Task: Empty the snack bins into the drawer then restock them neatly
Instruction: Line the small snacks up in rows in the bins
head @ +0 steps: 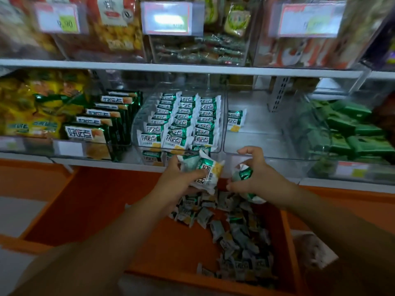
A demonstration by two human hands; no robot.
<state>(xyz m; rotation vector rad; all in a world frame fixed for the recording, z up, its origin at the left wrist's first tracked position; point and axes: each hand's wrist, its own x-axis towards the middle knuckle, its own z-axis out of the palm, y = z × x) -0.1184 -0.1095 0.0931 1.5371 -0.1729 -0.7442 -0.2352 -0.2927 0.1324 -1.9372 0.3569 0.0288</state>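
Note:
My left hand (pixel 178 179) grips a small stack of green-and-white snack packets (pixel 208 170) just in front of the middle clear bin (pixel 221 133). That bin holds neat upright rows of the same packets (pixel 183 120). My right hand (pixel 255 175) holds another green-and-white packet (pixel 243 174) in front of the right clear bin (pixel 267 153), where one packet (pixel 235 120) stands at the back left. Below both hands the open orange drawer (pixel 162 236) holds a loose heap of packets (pixel 237 231).
Left of the middle bin stand larger green boxes (pixel 102 127) and yellow bags (pixel 32 107). A bin of dark green packets (pixel 350 129) sits on the right. The upper shelf (pixel 192 68) carries more bins with price tags. A paper bag (pixel 314 248) lies right of the drawer.

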